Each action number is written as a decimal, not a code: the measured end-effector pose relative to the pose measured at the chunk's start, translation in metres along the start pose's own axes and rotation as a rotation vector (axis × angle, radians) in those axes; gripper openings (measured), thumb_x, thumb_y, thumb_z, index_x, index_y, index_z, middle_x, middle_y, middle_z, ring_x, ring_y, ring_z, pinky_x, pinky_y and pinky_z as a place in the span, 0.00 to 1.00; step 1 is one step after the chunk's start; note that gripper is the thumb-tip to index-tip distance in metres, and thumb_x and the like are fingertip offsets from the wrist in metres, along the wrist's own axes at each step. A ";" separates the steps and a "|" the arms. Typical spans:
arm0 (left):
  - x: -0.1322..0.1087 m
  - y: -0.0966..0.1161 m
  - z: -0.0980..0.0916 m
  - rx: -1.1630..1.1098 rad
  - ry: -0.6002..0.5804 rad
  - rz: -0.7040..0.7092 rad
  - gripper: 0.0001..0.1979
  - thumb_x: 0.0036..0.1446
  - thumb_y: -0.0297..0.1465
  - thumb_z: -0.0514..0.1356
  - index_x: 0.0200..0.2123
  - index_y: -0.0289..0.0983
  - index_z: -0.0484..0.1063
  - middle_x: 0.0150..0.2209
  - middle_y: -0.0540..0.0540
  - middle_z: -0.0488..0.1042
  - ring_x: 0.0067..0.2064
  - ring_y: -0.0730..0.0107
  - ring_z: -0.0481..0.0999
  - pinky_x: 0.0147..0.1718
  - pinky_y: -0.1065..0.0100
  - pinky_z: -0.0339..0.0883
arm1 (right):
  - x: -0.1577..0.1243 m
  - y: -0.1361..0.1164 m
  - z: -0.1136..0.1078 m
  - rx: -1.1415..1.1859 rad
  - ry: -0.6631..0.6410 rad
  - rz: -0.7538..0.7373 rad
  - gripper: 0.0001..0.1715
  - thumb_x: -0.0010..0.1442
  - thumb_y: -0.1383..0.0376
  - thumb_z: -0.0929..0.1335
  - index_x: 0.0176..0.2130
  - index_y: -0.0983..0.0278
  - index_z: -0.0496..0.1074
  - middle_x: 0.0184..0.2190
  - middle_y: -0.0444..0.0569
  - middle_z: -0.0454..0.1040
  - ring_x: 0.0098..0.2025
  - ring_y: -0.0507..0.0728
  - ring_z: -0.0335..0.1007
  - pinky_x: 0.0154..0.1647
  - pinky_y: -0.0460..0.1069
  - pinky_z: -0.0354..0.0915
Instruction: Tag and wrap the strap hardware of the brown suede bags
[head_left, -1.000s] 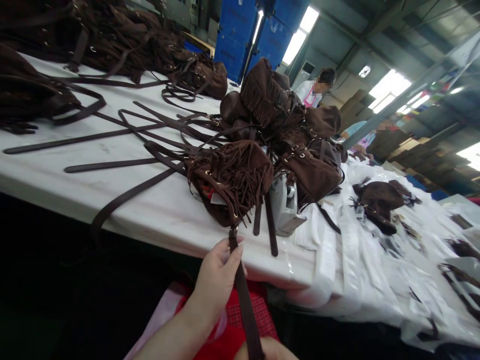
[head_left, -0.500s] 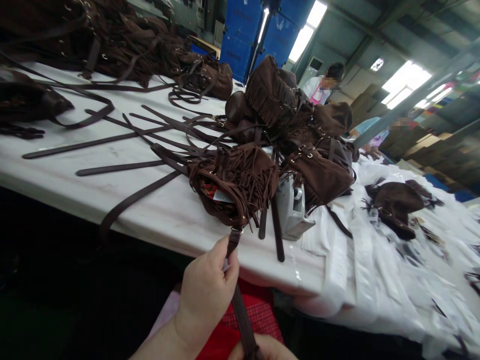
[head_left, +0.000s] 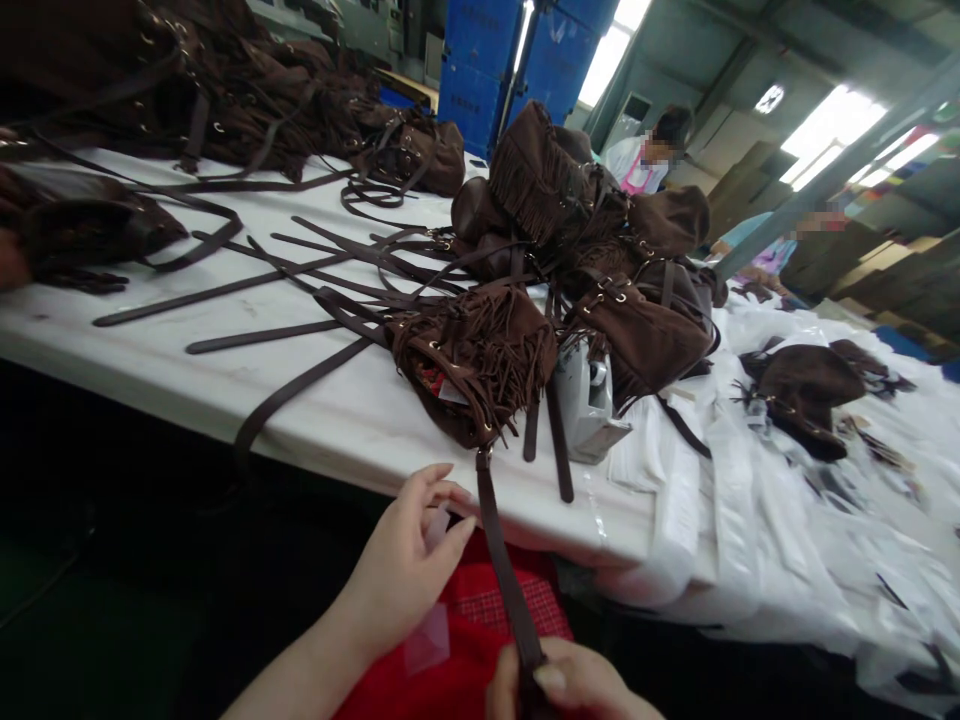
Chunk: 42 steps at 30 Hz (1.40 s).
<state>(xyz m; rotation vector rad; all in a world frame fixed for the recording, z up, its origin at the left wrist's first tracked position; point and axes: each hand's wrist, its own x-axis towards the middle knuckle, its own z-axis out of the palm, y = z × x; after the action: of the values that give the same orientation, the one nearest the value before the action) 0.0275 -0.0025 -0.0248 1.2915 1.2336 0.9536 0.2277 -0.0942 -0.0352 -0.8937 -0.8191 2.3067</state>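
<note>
A dark brown fringed bag (head_left: 480, 350) lies near the table's front edge, its mouth facing me and a patterned lining with a pale tag showing inside. From a metal ring on its side, a flat brown strap (head_left: 504, 560) runs down over the edge towards me. My right hand (head_left: 577, 680) is closed around the lower part of this strap, thumb on top. Left of the strap is my left hand (head_left: 412, 545), thumb and fingers apart and off the strap. A small translucent piece (head_left: 436, 527) shows between its thumb and fingers; whether it is gripped I cannot tell.
A grey tape dispenser (head_left: 589, 410) stands right of the bag. Behind are piled brown bags (head_left: 547, 180) with loose straps (head_left: 247, 285) across the white table (head_left: 150, 335). Plastic sleeves (head_left: 720, 520) cover the right side. A person (head_left: 637, 165) is at the back.
My left hand has let go of the strap's upper end and opened, moving slightly left. My right hand, now more in view, keeps its hold lower on the strap.
</note>
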 end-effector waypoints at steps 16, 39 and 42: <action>-0.075 0.025 -0.022 -0.747 0.187 -0.133 0.21 0.57 0.30 0.57 0.55 0.36 0.64 0.45 0.42 0.78 0.49 0.62 0.75 0.50 0.62 0.67 | 0.051 -0.018 0.069 -0.669 0.086 -0.141 0.26 0.49 0.55 0.76 0.42 0.68 0.71 0.23 0.38 0.61 0.24 0.47 0.53 0.24 0.44 0.50; -0.088 0.020 -0.057 0.261 0.239 0.165 0.07 0.53 0.37 0.65 0.29 0.41 0.81 0.32 0.46 0.81 0.35 0.59 0.80 0.35 0.65 0.72 | 0.040 -0.042 0.071 -0.097 0.101 -0.429 0.32 0.61 0.45 0.62 0.35 0.70 0.76 0.26 0.50 0.72 0.29 0.52 0.67 0.31 0.46 0.60; -0.089 0.021 -0.057 0.344 0.202 0.261 0.07 0.55 0.36 0.64 0.27 0.42 0.81 0.32 0.45 0.81 0.35 0.60 0.79 0.36 0.67 0.72 | 0.040 -0.058 0.070 -0.373 0.113 -0.424 0.40 0.65 0.40 0.58 0.38 0.71 0.77 0.23 0.49 0.73 0.22 0.49 0.62 0.24 0.44 0.57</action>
<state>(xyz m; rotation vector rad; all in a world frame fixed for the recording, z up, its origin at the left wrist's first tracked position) -0.0385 -0.0787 0.0133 1.6897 1.4544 1.1112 0.1659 -0.0526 0.0306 -0.8906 -1.2767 1.7523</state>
